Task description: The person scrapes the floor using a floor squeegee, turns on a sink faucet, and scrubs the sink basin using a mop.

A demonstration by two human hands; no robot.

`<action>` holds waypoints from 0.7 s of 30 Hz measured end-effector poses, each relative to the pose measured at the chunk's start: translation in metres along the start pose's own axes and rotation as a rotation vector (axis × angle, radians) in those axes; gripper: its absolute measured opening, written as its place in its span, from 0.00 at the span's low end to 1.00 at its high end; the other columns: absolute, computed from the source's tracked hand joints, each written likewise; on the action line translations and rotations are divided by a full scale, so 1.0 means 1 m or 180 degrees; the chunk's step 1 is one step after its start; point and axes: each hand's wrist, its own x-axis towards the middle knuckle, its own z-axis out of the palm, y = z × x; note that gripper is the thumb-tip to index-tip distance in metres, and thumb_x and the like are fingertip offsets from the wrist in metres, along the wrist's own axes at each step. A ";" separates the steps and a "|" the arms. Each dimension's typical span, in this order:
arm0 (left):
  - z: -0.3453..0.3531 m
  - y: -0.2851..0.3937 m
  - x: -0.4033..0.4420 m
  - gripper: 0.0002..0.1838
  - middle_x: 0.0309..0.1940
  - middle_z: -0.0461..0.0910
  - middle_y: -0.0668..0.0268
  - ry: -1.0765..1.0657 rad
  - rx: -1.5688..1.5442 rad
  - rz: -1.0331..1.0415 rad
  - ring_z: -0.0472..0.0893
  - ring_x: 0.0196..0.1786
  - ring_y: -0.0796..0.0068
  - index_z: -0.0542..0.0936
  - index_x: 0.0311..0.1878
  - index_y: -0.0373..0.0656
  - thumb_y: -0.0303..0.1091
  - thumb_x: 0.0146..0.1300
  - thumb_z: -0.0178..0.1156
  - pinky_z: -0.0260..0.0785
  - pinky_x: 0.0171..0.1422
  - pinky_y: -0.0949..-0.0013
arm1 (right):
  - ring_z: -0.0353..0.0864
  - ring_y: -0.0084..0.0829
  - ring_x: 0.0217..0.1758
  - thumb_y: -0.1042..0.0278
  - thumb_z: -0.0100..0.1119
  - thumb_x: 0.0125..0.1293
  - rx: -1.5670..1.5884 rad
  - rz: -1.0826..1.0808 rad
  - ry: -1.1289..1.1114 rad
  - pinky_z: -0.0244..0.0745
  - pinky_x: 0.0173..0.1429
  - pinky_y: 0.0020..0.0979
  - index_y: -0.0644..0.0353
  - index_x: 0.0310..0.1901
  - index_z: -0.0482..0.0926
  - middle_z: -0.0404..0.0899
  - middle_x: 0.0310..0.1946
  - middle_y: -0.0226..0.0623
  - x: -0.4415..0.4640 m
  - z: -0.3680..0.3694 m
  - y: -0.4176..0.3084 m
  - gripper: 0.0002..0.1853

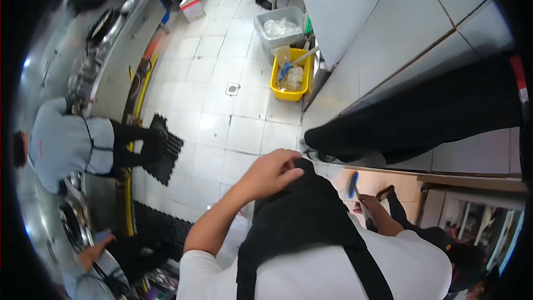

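Note:
My left hand (276, 173) is raised in front of my black apron (305, 203). Its fingers are loosely curled and the thumb stands apart, with nothing seen between them. Low at my right side, my right hand (367, 204) is closed round the handle of a brush (353, 184) with a blue head and a dark handle end. The brush head points forward over the beige floor, beside the edge of a tiled wall.
A yellow tub (290, 95) stands ahead near a grey bin (279, 40) holding clear plastic. At left, two co-workers, one in a grey shirt (64, 139), stand along a steel counter (119, 64). Black mats (165, 153) lie on the white tiles. Another person's dark-trousered leg (411, 114) is close right.

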 end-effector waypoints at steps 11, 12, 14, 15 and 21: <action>-0.084 -0.099 0.169 0.24 0.43 0.82 0.51 -0.1364 0.0933 -0.0047 0.82 0.43 0.56 0.76 0.56 0.40 0.44 0.62 0.63 0.74 0.47 0.60 | 0.77 0.38 0.34 0.73 0.50 0.67 0.2737 0.0323 0.0997 0.79 0.31 0.37 0.60 0.34 0.70 0.67 0.31 0.40 0.080 0.086 0.032 0.03; -0.105 -0.143 0.182 0.24 0.45 0.81 0.49 -0.1106 0.1133 -0.0123 0.82 0.45 0.55 0.76 0.56 0.40 0.45 0.61 0.63 0.75 0.48 0.60 | 0.77 0.38 0.34 0.73 0.50 0.67 0.2785 0.0379 0.1034 0.79 0.31 0.37 0.60 0.34 0.70 0.67 0.31 0.40 0.081 0.097 0.030 0.03; -0.164 -0.199 0.179 0.24 0.50 0.80 0.50 -0.0403 0.1969 -0.0599 0.78 0.54 0.50 0.77 0.55 0.39 0.44 0.60 0.64 0.71 0.57 0.54 | 0.77 0.37 0.36 0.70 0.53 0.66 0.2292 0.0216 0.0943 0.79 0.33 0.37 0.57 0.35 0.72 0.69 0.33 0.39 0.109 0.108 0.035 0.03; -0.192 -0.240 0.172 0.23 0.53 0.79 0.50 -0.0166 0.2234 -0.0970 0.78 0.55 0.50 0.77 0.55 0.40 0.44 0.60 0.63 0.70 0.58 0.55 | 0.77 0.37 0.36 0.70 0.53 0.66 0.2355 0.0240 0.0969 0.79 0.33 0.37 0.57 0.35 0.72 0.69 0.33 0.39 0.112 0.121 0.029 0.03; -0.270 -0.483 0.031 0.24 0.50 0.81 0.54 -0.2424 0.2999 -0.2352 0.79 0.53 0.49 0.80 0.53 0.42 0.51 0.62 0.57 0.70 0.58 0.53 | 0.77 0.36 0.28 0.65 0.52 0.67 -0.0427 -0.1389 0.0937 0.78 0.30 0.40 0.57 0.34 0.72 0.71 0.26 0.39 0.192 0.115 0.096 0.06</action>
